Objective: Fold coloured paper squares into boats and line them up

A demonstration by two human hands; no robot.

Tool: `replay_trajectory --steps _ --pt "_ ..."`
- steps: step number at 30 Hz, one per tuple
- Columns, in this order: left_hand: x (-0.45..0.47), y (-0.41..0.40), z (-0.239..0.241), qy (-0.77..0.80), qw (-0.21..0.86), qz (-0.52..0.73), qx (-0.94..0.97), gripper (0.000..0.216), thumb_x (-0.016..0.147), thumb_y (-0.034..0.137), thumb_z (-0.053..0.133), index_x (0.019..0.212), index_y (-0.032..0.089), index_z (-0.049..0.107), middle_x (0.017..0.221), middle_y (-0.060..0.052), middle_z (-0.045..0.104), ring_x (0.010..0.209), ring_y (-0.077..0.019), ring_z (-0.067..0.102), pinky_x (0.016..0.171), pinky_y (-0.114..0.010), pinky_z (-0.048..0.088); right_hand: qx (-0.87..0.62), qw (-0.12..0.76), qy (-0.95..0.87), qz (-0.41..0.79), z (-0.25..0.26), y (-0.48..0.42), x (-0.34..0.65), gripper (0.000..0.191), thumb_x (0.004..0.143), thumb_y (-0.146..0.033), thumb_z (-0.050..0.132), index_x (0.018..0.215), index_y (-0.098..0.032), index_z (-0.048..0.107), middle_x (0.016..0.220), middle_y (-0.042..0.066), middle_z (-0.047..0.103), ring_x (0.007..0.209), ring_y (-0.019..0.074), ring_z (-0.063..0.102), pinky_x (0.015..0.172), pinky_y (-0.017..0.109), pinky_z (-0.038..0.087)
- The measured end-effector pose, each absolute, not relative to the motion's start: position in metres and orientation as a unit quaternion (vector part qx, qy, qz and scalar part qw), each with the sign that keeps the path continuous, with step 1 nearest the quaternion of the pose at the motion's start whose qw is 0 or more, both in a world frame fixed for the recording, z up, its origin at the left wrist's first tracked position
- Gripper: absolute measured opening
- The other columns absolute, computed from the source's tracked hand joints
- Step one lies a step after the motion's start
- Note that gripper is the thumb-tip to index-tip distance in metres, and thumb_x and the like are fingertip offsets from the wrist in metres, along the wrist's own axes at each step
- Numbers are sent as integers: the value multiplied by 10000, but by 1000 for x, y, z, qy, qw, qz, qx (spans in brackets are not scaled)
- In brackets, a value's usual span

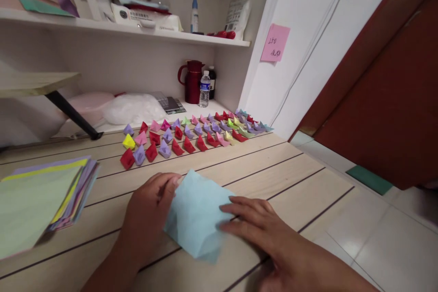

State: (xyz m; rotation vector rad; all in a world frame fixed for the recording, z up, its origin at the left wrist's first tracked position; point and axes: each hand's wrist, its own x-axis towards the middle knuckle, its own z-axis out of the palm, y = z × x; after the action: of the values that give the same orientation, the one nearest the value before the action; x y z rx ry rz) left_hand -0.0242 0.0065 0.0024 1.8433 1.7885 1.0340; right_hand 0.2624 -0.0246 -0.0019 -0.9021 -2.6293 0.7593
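Observation:
A light blue sheet of paper, partly folded, lies on the wooden table in front of me. My left hand grips its left edge, fingers curled over the paper. Fingers stretched out, my right hand lies flat, pressing down on the sheet's right side. Behind the sheet stand several small folded paper boats in red, purple, pink, yellow and green, set out in rows.
A stack of coloured paper sheets lies at the left. Behind the boats stand a red jug, a water bottle and plastic bags on a white shelf. The table's right edge drops to a tiled floor; a red door is at right.

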Motion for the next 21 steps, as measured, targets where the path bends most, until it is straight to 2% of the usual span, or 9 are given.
replay_trajectory --steps 3,6,8,11,13,15,17,19,21 --pt "-28 0 2 606 129 358 699 318 905 435 452 978 272 715 1109 -10 668 1058 -201 623 942 -337 469 -267 110 -923 256 -2 -24 261 598 776 -544 735 1307 -345 543 1498 50 465 1444 361 287 1166 586 164" --pt "-27 -17 -6 569 4 319 758 330 928 384 423 1098 309 695 1248 -27 634 1158 -238 588 974 -420 462 -244 105 -925 272 -1 -23 262 421 811 -490 721 1168 -307 594 1441 39 532 1444 328 307 1180 586 103" --pt "-27 -34 -14 525 -98 261 804 302 901 312 466 1100 323 693 1313 -19 630 1198 -268 576 970 -464 445 -234 98 -929 270 -1 -22 264 364 832 -470 703 1126 -287 592 1423 35 549 1450 311 301 1188 575 89" --pt "-29 -62 -30 449 -212 192 847 264 824 288 577 1055 331 697 1245 32 691 1126 -240 630 933 -421 434 -226 100 -938 245 -4 -26 265 444 843 -466 688 1221 -277 549 1436 51 537 1451 297 302 1199 552 87" --pt "-31 -80 -43 417 -254 161 858 369 820 357 616 1184 310 654 1248 19 694 1064 -204 660 859 -358 456 -224 116 -944 211 -8 -32 263 585 848 -454 684 1365 -284 469 1463 73 510 1438 304 323 1202 551 74" --pt "-31 -96 -57 417 -267 146 856 467 826 458 625 1271 321 604 1293 13 667 1082 -199 653 859 -335 457 -227 135 -950 170 -13 -41 259 646 875 -399 656 1455 -299 389 1481 83 490 1418 307 353 1201 550 81" --pt "-27 -111 -71 466 -248 148 836 570 835 577 589 1362 368 520 1333 8 639 1150 -224 621 923 -357 433 -239 156 -947 145 -16 -50 254 553 896 -331 611 1421 -297 439 1455 75 521 1384 297 400 1192 532 154" --pt "-20 -121 -80 507 -206 180 817 650 855 644 517 1440 379 415 1353 -16 624 1206 -250 591 1003 -395 397 -264 184 -934 154 -19 -57 249 355 902 -320 590 1253 -265 569 1375 74 588 1322 287 465 1146 498 281" --pt "-16 -128 -81 528 -140 230 806 661 907 615 429 1504 369 285 1355 -25 623 1217 -248 587 1035 -403 404 -297 220 -911 182 -20 -61 245 171 917 -348 584 1044 -239 617 1279 77 642 1237 276 529 1060 465 387"
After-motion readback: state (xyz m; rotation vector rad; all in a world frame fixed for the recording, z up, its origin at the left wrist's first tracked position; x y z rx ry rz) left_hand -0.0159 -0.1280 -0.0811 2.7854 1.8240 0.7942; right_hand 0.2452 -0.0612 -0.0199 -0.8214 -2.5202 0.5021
